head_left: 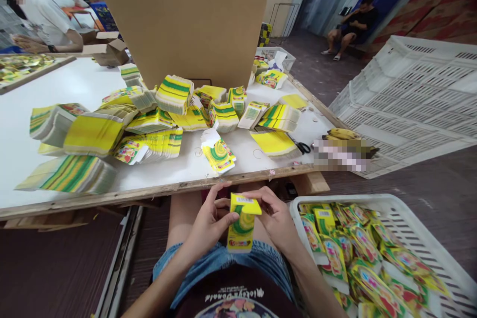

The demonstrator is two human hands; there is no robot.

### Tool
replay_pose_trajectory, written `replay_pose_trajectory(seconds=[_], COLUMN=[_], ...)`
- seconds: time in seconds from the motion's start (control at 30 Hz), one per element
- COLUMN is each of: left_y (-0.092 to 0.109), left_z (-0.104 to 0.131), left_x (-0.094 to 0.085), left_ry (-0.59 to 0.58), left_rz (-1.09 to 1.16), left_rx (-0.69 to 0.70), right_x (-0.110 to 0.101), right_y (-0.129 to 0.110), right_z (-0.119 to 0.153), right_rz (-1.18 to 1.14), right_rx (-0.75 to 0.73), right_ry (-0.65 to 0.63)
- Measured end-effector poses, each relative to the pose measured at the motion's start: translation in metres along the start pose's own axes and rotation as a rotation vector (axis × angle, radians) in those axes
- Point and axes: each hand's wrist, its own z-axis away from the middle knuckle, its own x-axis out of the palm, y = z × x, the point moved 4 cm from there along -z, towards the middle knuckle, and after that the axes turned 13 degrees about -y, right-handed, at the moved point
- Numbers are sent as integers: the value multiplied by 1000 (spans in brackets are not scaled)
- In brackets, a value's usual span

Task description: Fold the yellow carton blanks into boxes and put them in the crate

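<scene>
Above my lap, a small yellow and green carton (pixel 241 231) is held between both hands. My left hand (pixel 213 218) grips its left side, thumb on the front panel. At the right, my right hand (pixel 274 211) has its fingers on the top flap, which is folded forward and shows a barcode. In front of me on the table's near edge lies another yellow carton (pixel 219 154) with a white flap raised. Behind it are several stacks of flat cartons, among them a yellow stack (pixel 95 131) and a green-striped stack (pixel 70 174).
A white basket (pixel 395 201) of filled packs stands at my right. Black-handled scissors (pixel 302 146) and bananas (pixel 341 135) lie at the table's right side. A large cardboard box (pixel 186 15) rises behind the stacks. Stacked white crates (pixel 410 94) stand right; two people are in view.
</scene>
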Motion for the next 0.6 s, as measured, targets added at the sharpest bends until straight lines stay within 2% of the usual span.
replay_pose_trajectory(seconds=[0.1, 0.2, 0.27, 0.33, 0.4, 0.5, 0.6], left_y=[-2, -5, -8, -11, -12, -12, -7], left_z=[3, 6, 6, 6, 4, 2, -1], left_x=[-4, -11, -13, -12, -9, -5, -5], left_ry=[25, 97, 112, 90, 46, -19, 1], left_rz=[-110, -256, -326, -351, -317, -195, -83], left_rx=[-7, -9, -13, -15, -20, -36, -31], right_x=[-5, -5, -4, -2, 0, 4, 7], right_y=[-10, -14, -11, -5, 2, 6, 4], right_z=[-1, -1, -1, -1, -1, -1, 0], right_rz=[-15, -114, -167, -106, 54, 265, 341], right_rx=[8, 83, 137, 196, 247, 232, 195], right_ry=[-77, -204, -231, -181, -120, -68, -56])
